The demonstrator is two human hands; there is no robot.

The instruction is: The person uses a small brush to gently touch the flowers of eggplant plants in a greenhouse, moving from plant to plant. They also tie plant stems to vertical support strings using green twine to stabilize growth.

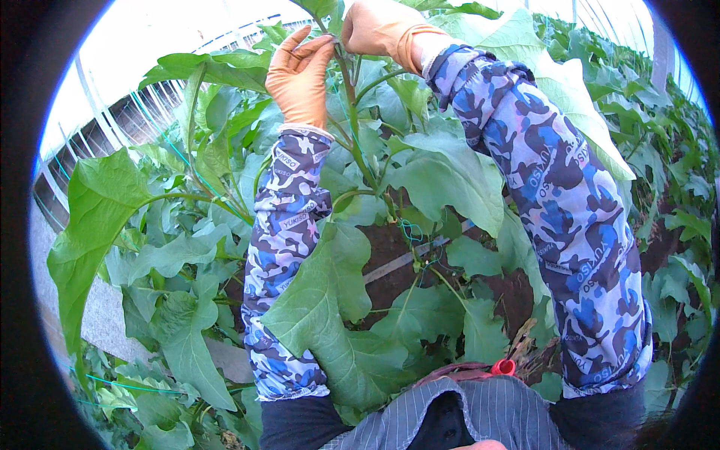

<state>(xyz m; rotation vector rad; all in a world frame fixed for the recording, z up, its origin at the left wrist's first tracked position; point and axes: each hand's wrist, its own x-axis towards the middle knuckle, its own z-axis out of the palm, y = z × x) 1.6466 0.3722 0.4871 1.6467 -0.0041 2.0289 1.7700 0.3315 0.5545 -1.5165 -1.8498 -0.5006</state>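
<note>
My left hand (302, 76), in an orange glove, is raised at the top centre, its thumb and fingertips meeting at the upper stem (349, 95) of a broad-leaved plant, which looks like an eggplant. My right hand (374, 28), gloved alike, is curled beside the same stem on its other side; its fingertips are turned away, so what they hold is hidden. A thin green twine (355, 140) runs along the stem. Lower down, a tangle of blue-green twine (410, 229) is looped near the stem's base. Camouflage sleeves cover both forearms.
Large leaves (450, 174) surround both arms, and one big leaf (337, 320) lies against my left sleeve. Another twine (163, 135) slants along a branch at left. A pale strip (394, 267) crosses the soil below. More plant rows (635, 112) stand at right, and greenhouse framing (95, 107) at left.
</note>
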